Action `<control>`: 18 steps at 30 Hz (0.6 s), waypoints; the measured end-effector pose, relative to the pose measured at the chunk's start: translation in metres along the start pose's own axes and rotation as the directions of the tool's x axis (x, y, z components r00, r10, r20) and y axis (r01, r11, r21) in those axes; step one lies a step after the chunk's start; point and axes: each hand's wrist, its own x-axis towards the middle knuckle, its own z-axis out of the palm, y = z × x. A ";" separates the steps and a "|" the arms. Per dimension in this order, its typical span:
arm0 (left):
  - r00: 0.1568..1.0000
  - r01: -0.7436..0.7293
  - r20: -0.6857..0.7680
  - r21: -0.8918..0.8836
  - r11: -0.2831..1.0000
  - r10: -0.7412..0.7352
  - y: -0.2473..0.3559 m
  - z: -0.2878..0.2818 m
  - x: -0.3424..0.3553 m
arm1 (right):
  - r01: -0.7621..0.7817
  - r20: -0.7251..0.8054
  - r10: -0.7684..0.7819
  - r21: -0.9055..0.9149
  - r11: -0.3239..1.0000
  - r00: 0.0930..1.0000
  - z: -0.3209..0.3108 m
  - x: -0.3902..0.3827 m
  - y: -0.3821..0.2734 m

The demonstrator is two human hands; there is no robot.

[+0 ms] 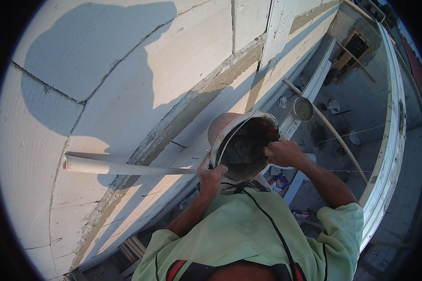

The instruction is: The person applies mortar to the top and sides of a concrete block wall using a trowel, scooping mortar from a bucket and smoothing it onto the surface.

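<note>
A bucket [241,145] with a dark inside and a pale, smeared rim is tilted in front of my chest, its mouth facing up toward me. Its wire handle crosses the mouth on the left. My left hand [211,175] is closed on the lower left rim, thumb over the edge. At the right rim my right hand [286,153] is closed too, its fingers curled over the edge; part of its grip is hidden. What lies at the bottom of the bucket is too dark to name.
A block wall [192,56] with a rough mortar band rises on the left. A pale round pole [126,166] juts across it. Another bucket [303,109] with grey contents stands on a plank to the right, near a slanting pole [337,136]. A long white beam [384,154] curves along the right.
</note>
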 end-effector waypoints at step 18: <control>0.990 0.132 -0.025 -0.161 0.978 -0.138 -0.002 0.008 0.026 | 0.090 -0.117 -0.056 0.312 0.946 0.992 -0.025 0.016 0.013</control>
